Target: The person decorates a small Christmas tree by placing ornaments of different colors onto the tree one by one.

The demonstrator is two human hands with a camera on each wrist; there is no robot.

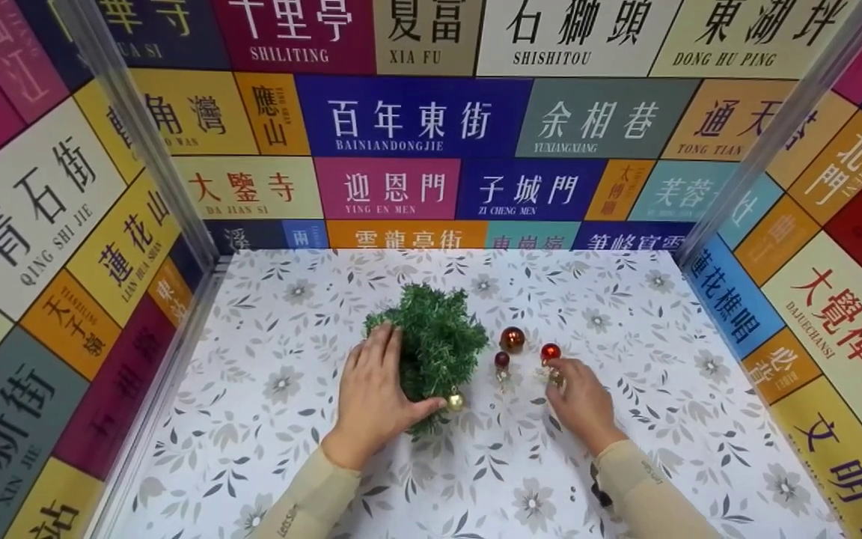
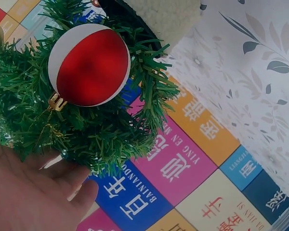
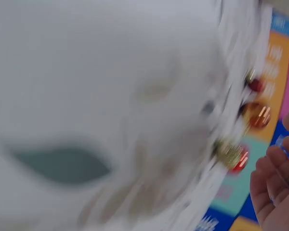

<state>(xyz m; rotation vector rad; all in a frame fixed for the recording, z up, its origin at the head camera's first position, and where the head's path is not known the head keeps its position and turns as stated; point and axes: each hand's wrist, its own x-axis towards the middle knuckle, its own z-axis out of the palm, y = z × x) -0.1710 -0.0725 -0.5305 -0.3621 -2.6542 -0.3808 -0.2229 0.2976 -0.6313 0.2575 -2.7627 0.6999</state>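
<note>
A small green artificial Christmas tree [image 1: 442,337] stands mid-table. My left hand [image 1: 375,389] rests along its left side, fingers extended against the branches and thumb close to a gold ball ornament [image 1: 456,403]. In the left wrist view, a red-and-white ball ornament [image 2: 91,65] hangs on the branches by a gold cap, and the left fingers lie partly behind the foliage. My right hand [image 1: 584,400] is at a shiny red ball ornament [image 1: 550,352], its fingertips beside the gold part. The right wrist view shows a gap between those loosely bent fingers [image 3: 274,168] and the ornament.
Left of the red ornament lie an amber-brown ball [image 1: 512,339] and a smaller dark red ball [image 1: 502,359]. A white leaf-patterned cover [image 1: 281,382] lies over the table. Panels with colourful printed signs [image 1: 412,116] stand at the back and both sides.
</note>
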